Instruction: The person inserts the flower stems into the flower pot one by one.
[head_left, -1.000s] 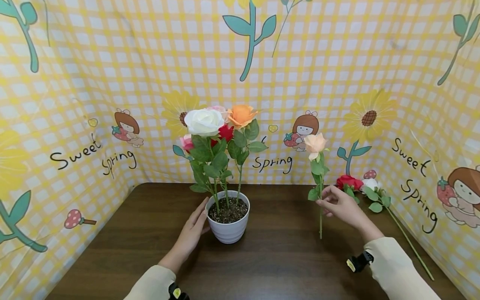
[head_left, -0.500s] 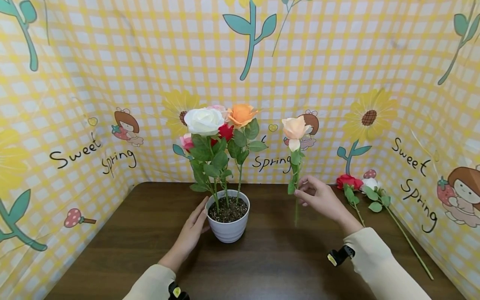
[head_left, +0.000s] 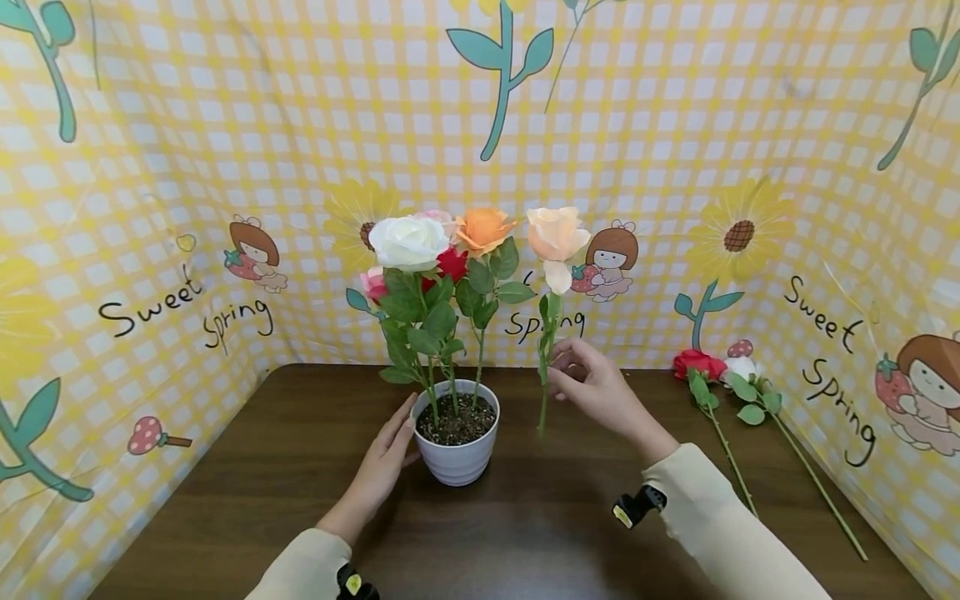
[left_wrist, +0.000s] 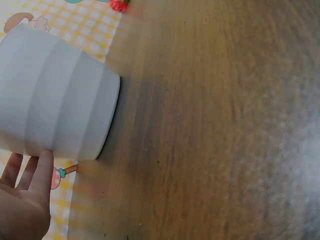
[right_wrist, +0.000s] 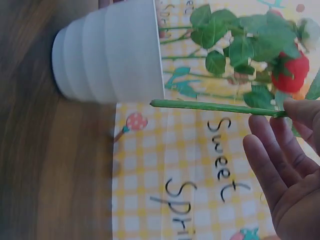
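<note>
Head view, left hand (head_left: 381, 460), fingers straight, against the pot (head_left: 456, 464), right hand (head_left: 595, 387) pinching a peach rose (head_left: 556, 240) just right of the pot (pretty much upright), left wrist view, fingertips (left_wrist: 46, 155) touching the pot, right wrist view, thumb and fingertips clamped on the stem (right_wrist: 210, 106)

Yellow-and-white checked cloth (head_left: 660, 108), printed with sunflowers (head_left: 738, 236) and girls (head_left: 611, 258), hangs along the back and side edges of the brown wooden worktop (head_left: 240, 492), whose surface faintly shines
</note>
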